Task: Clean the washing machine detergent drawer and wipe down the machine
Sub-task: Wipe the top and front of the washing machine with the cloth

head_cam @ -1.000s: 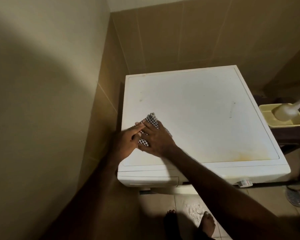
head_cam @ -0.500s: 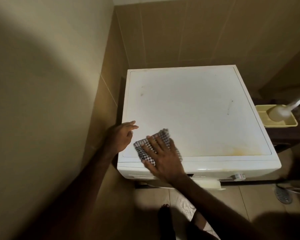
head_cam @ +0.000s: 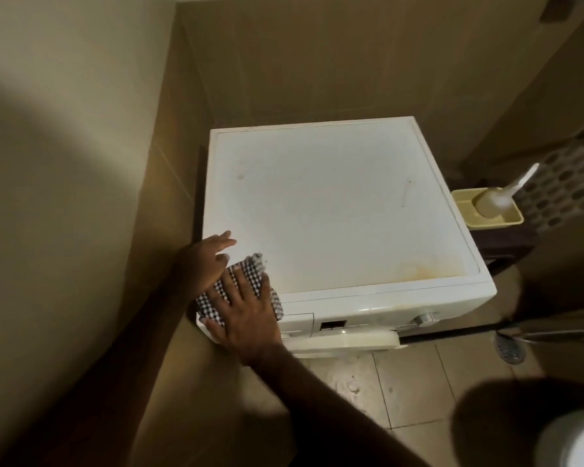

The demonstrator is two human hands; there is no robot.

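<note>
Washing machine (head_cam: 334, 210) first: white, front-loading, pushed into the corner between a plain wall on its left and tiled walls behind, its flat top filling the middle of the view. Most of that top looks pale and even, but an orange-brown stain (head_cam: 425, 269) sits near the front right corner, a thin dark scratch-like mark (head_cam: 406, 193) lies toward the right side, and a small spot (head_cam: 240, 177) shows near the left. I judge the wipe-down as underway at the front left corner, with the stained right part not yet dealt with.

Below the front edge, the detergent drawer (head_cam: 295, 323) sits at the left of the control panel and appears closed; whether it has been cleaned cannot be told. A knob (head_cam: 424, 318) sits at the panel's right end.

Beside the machine on the right, a yellow tray (head_cam: 506, 219) holds a pale scoop (head_cam: 493, 203).

The checked cloth (head_cam: 250, 274) lies over the front left corner. The right hand (head_cam: 246, 311) presses flat on it with fingers spread and straight. The left hand (head_cam: 204, 261) rests at the left edge just beside the cloth, fingers extended and loose, gripping nothing.

No brand name, label or writing is legible anywhere on the machine or the tray.
</note>
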